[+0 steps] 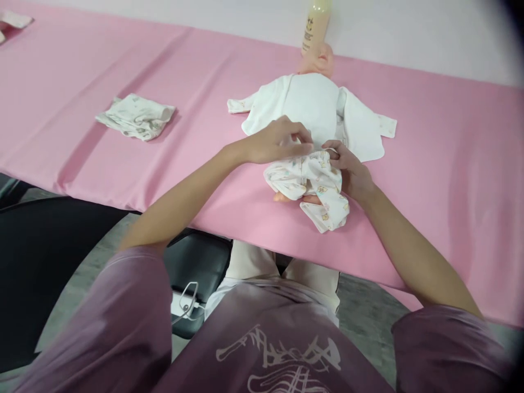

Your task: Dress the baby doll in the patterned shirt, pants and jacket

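Note:
A baby doll (315, 60) lies on its back on the pink-covered table, its head at the far side. Over its torso is a white baby shirt (311, 101) with the sleeves spread to both sides. Patterned baby pants (323, 174) are bunched around its legs, and a foot (281, 197) shows below one leg opening. My right hand (347, 169) grips the pants at the right of the waistband. At the waist, my left hand (282, 142) has its fingers and thumb bent together, just above the waistband; what lies between the fingertips is hidden.
A folded patterned cloth (137, 116) lies to the left on the pink table cover (204, 82). Behind the doll's head stands a yellowish bottle (316, 24) by the wall. Below the near edge, a black chair (200, 254) holds a white device (183, 305) with a cable.

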{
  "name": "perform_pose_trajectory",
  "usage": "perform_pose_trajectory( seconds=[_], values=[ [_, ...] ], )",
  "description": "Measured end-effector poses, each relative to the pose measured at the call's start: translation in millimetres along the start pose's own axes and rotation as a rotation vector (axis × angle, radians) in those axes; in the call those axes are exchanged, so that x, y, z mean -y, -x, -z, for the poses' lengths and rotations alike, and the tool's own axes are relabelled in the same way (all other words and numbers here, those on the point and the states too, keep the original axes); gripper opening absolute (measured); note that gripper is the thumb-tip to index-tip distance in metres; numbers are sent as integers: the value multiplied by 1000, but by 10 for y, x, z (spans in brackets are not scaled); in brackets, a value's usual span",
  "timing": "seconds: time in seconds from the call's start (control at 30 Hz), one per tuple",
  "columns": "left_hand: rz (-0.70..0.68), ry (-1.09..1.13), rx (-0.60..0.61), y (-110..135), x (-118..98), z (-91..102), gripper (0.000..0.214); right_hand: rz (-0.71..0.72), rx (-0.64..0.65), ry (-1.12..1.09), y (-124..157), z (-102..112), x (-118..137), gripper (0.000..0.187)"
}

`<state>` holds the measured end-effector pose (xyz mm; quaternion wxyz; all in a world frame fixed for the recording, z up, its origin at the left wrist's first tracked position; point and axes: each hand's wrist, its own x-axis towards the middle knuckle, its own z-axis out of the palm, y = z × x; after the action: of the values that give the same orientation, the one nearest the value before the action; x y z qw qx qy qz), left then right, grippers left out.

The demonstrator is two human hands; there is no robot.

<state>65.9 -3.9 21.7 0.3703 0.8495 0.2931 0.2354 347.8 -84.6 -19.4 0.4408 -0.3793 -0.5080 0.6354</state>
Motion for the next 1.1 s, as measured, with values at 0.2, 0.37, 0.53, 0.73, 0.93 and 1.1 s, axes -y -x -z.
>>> perform_pose_trajectory(
  seconds=[0.2,0.37,0.53,0.73,0.93,1.1],
  values=[
    [74,111,219,-662,19,67,29,14,-9,49,-27,70,-2,69],
    [60,237,389,-698,-2,16,35,-45,132,157,-5,170,72,64],
    [31,343,553,-629,14,-94,45,-42,258,235,18,237,81,42],
    [28,390,746,-677,72,-53,56,-6,202,60,0,213,-29,48],
    [12,345,634,-645,129,22,57,-90,469,247,16,305,-19,44],
    [-27,397,653,-653,123,-29,66,-116,304,117,-17,334,-146,46]
  ],
)
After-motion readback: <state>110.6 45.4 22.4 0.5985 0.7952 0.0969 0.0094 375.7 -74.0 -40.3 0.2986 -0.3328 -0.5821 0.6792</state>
